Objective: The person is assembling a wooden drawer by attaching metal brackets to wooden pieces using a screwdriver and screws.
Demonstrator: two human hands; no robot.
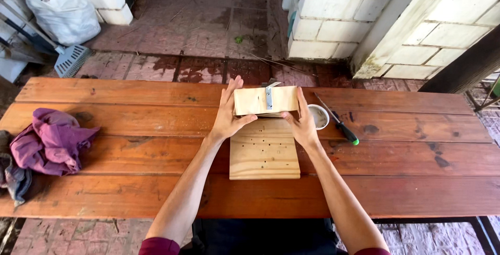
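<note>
Left hand (pixel 229 113) spread, right hand (pixel 302 122) gripping upright board (pixel 255 101), cup (pixel 320 116) half hidden

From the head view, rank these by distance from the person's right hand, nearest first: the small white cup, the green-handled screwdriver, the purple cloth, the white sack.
Measured from the right hand:
1. Small white cup, just off the hand's outer side on the table.
2. Green-handled screwdriver, beyond the cup, lying diagonally.
3. Purple cloth, at the table's far left end.
4. White sack, on the floor past the table's left corner.

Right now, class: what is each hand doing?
Left hand: open, flat against the upright wooden piece's left end.
Right hand: gripping its right end.
</note>
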